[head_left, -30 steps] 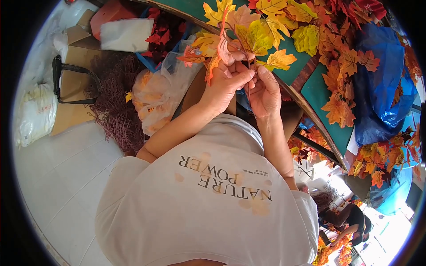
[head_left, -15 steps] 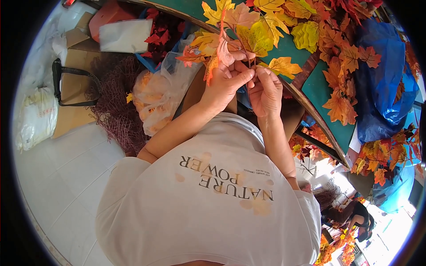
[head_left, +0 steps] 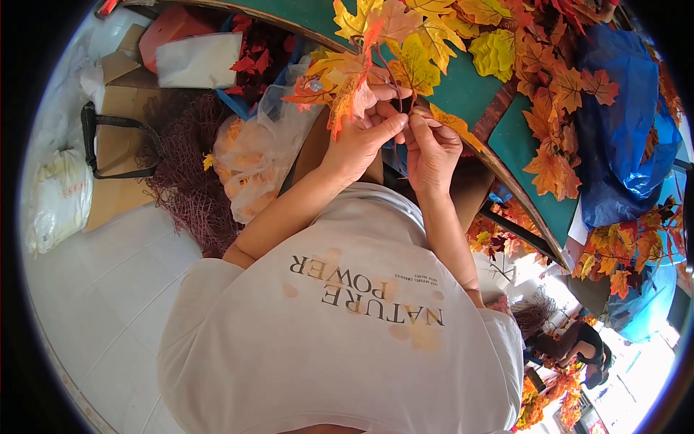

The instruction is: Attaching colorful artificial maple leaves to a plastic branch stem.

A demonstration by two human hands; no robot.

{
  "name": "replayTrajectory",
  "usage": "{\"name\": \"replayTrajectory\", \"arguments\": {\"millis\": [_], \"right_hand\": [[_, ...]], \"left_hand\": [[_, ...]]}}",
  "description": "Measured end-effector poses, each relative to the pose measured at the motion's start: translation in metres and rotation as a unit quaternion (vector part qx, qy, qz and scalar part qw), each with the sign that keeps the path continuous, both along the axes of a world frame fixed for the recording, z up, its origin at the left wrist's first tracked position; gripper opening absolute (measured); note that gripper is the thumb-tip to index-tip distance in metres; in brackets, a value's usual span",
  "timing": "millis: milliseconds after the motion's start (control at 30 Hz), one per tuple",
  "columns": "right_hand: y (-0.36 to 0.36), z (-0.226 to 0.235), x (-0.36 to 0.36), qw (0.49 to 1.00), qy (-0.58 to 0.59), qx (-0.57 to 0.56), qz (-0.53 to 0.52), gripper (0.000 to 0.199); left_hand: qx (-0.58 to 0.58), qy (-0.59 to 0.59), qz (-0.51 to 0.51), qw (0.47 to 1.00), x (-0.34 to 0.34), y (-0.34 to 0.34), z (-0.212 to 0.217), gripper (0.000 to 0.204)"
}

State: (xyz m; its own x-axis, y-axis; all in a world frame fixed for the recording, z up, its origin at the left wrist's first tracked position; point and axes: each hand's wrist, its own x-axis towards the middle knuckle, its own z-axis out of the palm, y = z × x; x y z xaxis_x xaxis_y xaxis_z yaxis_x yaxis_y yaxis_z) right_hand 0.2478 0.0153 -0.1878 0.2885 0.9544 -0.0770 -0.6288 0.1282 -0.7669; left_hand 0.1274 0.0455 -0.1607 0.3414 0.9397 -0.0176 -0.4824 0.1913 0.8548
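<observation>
My left hand (head_left: 359,148) is closed around the reddish stem of an artificial maple-leaf branch (head_left: 414,66), whose yellow, orange and pinkish leaves fan out above the fingers. Close beside it, my right hand (head_left: 434,153) pinches a thin stem between thumb and fingertips. A single yellow-orange artificial leaf (head_left: 459,128) sticks out to the right of those fingertips, tilted nearly edge-on. Both hands are held in front of the edge of a green-topped table (head_left: 473,94). The exact spot where the stems meet is partly hidden by the fingers.
Orange leaf sprays (head_left: 553,152) and a stack of yellow leaves (head_left: 495,54) lie on the table, near a blue plastic bag (head_left: 614,123). To the left are a clear bag of orange pieces (head_left: 249,159), brown wiry stems (head_left: 191,166) and a cardboard box (head_left: 123,137). Another person (head_left: 589,351) is at lower right.
The single yellow-orange leaf by my right hand has turned from facing up to nearly edge-on and dipped lower. My right fingertips have shifted slightly, while my left hand keeps its grip on the branch.
</observation>
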Motion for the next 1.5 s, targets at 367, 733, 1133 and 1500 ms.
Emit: {"name": "replayTrajectory", "arguments": {"millis": [367, 733, 1133, 1500], "right_hand": [[-0.009, -0.001, -0.004, 0.995, 0.096, 0.002, 0.003, 0.004], [-0.012, 0.000, -0.003, 0.992, 0.087, -0.045, -0.083, 0.004], [-0.029, 0.006, 0.008, 0.951, 0.304, -0.056, 0.004, 0.009], [-0.037, 0.001, 0.018, 0.956, 0.291, -0.025, -0.002, 0.006]], "left_hand": [[0.025, 0.013, -0.002, 1.000, 0.003, 0.002, 0.006, 0.034], [-0.005, -0.008, -0.021, 1.000, 0.007, -0.006, 0.005, 0.031], [0.003, 0.043, -0.033, 0.999, 0.023, -0.015, 0.015, 0.032], [0.005, 0.065, -0.049, 0.997, 0.038, -0.021, 0.017, 0.032]]}}
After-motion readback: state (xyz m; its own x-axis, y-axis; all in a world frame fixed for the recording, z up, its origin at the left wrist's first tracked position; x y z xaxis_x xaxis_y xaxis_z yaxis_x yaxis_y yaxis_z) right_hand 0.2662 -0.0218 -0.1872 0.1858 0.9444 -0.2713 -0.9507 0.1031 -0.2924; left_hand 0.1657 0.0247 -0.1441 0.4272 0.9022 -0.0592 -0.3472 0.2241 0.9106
